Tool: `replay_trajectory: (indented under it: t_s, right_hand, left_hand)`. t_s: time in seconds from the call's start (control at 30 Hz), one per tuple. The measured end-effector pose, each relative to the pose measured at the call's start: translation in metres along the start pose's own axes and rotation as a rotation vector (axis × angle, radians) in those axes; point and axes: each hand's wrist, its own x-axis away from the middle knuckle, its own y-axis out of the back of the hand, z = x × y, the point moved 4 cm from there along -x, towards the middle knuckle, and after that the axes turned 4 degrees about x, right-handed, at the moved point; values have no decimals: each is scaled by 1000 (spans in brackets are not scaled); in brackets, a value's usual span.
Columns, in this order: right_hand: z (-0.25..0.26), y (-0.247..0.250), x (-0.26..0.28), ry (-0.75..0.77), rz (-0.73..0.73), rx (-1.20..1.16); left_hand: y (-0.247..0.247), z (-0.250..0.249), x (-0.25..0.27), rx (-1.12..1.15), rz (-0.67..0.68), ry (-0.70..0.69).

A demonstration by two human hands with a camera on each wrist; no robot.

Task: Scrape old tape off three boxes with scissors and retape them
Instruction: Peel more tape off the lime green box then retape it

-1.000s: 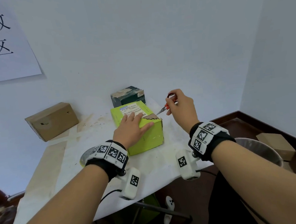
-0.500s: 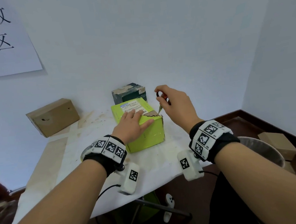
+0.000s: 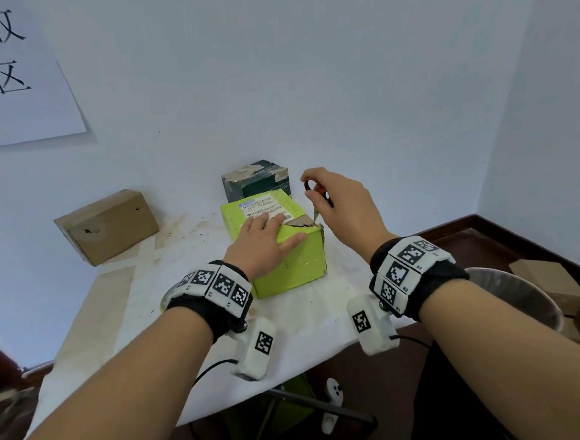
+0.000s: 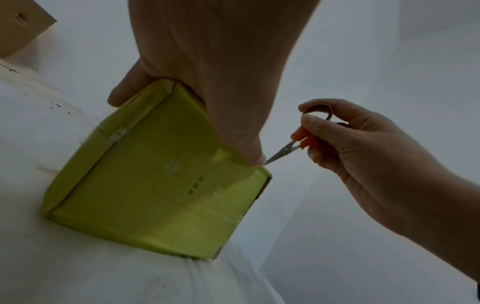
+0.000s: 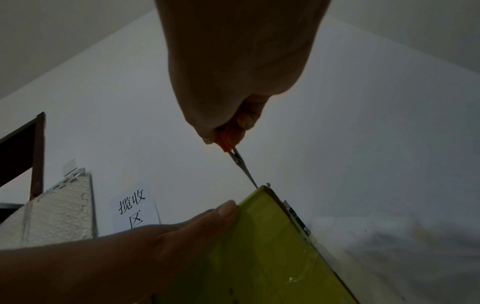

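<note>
A second ago the scissors (image 3: 319,201) were held out level, off to the right of the green box (image 3: 286,258); now the right hand (image 3: 344,209) has tipped them blades-down, its grip closed through the orange loops, tip touching the box's torn top-right corner. The left hand (image 3: 261,244) stays flat on the lid, fingers straight, pinning the box mid-worktop (image 3: 143,298). Scraping looks about to start (the brown box (image 3: 107,225) and dark box (image 3: 256,179) wait behind).
</note>
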Motion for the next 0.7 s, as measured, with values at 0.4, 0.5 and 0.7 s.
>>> replay_trajectory:
  t_s: [0.4,0.5,0.7]
  right_hand:
    - [2,2,4,-12,-44,-49]
    - [0,3,4,-6,-17,10]
    - [-8,3,7,-26,-57,-49]
  left_hand:
    - [2,-2,3,4,6,-3]
    - [1,-2,1,-8,-6,-10]
    - [0,0,1,-1,-8,-10]
